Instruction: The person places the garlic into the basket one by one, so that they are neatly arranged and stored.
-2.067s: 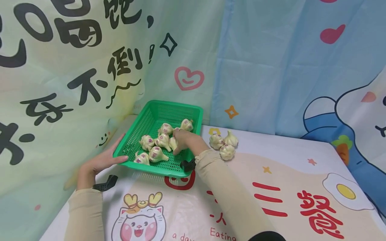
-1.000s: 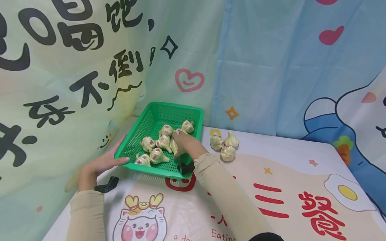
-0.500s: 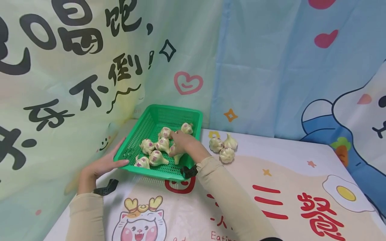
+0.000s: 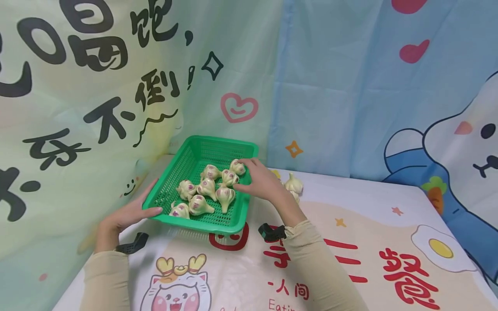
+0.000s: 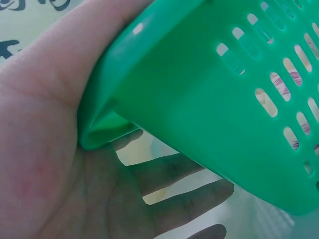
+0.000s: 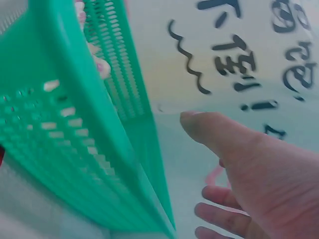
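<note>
A green plastic basket (image 4: 163,190) stands at the middle left, with several garlic bulbs (image 4: 225,196) inside. My left hand (image 4: 132,211) cradles its near left corner, thumb lying along the front rim. The left wrist view shows the fingers (image 5: 184,201) straight and spread below the corner. Over the basket's right rim hovers my right hand (image 4: 262,179), fingers apart and nothing between them. Its index fingertip is close to the garlic bulb (image 4: 237,166) at the right wall. In the right wrist view the thumb (image 6: 214,127) stands spread away from the other fingers.
More garlic (image 4: 294,183) lies on the printed tablecloth (image 4: 323,216) right of the basket, partly hidden behind my right hand. Fabric hangings (image 4: 330,99) rise close behind and left of the basket.
My right hand has let go of a garlic bulb near the basket's right side and moved rightward to the rim. That bulb now lies with its stem toward me. My left hand stays at the corner.
</note>
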{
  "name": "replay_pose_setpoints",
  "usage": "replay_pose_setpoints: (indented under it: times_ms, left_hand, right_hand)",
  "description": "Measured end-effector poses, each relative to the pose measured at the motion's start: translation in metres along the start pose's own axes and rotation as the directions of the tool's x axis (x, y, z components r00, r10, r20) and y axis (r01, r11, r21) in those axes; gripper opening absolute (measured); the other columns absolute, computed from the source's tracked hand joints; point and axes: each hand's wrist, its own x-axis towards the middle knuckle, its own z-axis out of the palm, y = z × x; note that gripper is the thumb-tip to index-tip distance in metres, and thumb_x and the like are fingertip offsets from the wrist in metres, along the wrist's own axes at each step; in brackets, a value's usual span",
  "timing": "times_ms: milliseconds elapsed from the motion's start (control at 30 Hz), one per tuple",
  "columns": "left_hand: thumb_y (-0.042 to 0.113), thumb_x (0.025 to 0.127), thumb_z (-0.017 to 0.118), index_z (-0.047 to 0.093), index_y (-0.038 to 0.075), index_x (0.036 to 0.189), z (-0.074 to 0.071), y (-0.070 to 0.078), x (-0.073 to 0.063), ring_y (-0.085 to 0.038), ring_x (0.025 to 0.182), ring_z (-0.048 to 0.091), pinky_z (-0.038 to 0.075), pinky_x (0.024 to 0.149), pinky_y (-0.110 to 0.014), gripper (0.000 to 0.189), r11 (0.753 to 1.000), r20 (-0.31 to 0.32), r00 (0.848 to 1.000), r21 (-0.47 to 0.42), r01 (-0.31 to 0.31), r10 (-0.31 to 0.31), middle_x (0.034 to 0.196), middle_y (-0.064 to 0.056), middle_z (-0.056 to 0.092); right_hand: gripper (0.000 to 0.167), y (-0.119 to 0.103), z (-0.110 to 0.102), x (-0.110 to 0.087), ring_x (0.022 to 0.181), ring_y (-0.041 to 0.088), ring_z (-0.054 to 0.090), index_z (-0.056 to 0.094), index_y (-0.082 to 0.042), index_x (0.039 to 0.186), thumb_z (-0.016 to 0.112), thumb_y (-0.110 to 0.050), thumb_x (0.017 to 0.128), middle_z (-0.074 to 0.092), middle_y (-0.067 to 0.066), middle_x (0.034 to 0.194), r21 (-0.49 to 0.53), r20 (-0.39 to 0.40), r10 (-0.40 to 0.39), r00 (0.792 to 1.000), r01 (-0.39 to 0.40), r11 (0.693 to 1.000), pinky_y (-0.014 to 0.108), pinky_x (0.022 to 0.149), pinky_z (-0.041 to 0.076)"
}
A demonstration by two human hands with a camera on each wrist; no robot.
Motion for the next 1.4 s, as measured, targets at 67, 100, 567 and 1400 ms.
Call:
replay_pose_setpoints:
  times_ms: [67, 100, 567, 1400]
  left_hand:
    - [0.015, 0.092, 0.059, -0.007, 0.037, 0.151, -0.001, -0.001, -0.001, -0.037, 0.139, 0.011, 0.030, 0.091, -0.007, 0.092, 1.000, -0.002, 1.000, -0.001, 0.002, -0.002, 0.158, -0.013, -0.008]
    - [0.016, 0.092, 0.059, -0.007, 0.037, 0.151, -0.001, -0.001, -0.001, -0.037, 0.139, 0.011, 0.030, 0.091, -0.007, 0.092, 1.000, -0.003, 1.000, 0.000, 0.003, -0.003, 0.158, -0.013, -0.008]
    - [0.020, 0.091, 0.061, -0.009, 0.038, 0.151, -0.001, 0.001, 0.001, -0.038, 0.140, 0.004, 0.015, 0.108, -0.061, 0.093, 0.999, -0.016, 0.999, 0.022, 0.041, -0.041, 0.158, -0.013, -0.011]
    - [0.015, 0.092, 0.059, -0.008, 0.037, 0.151, -0.002, -0.003, 0.001, -0.037, 0.139, 0.010, 0.030, 0.091, -0.006, 0.092, 1.000, -0.002, 1.000, -0.016, 0.020, -0.020, 0.158, -0.013, -0.011]
  right_hand:
    - [0.077, 0.011, -0.003, -0.009, 0.124, 0.029, 0.049, 0.034, -0.022, 0.146, 0.068, -0.048, 0.083, 0.037, 0.009, 0.145, 0.041, -0.058, 0.011, 0.998, -0.008, 0.999, 0.049, 0.094, 0.046]
    - [0.077, 0.017, -0.005, -0.015, 0.126, 0.030, 0.047, 0.034, -0.021, 0.146, 0.068, -0.048, 0.083, 0.037, 0.009, 0.146, 0.057, -0.089, 0.018, 0.996, -0.013, 0.998, 0.050, 0.096, 0.045]
    - [0.069, 0.104, -0.005, -0.083, 0.133, 0.034, 0.035, 0.040, -0.013, 0.142, 0.070, -0.034, 0.085, 0.038, 0.014, 0.142, 0.186, -0.197, 0.121, 0.973, -0.084, 0.979, 0.058, 0.104, 0.033]
    - [0.068, 0.150, 0.028, -0.091, 0.134, 0.036, 0.037, 0.042, -0.013, 0.142, 0.072, -0.029, 0.084, 0.044, 0.017, 0.141, 0.207, -0.099, 0.169, 0.981, -0.146, 0.967, 0.057, 0.106, 0.031]
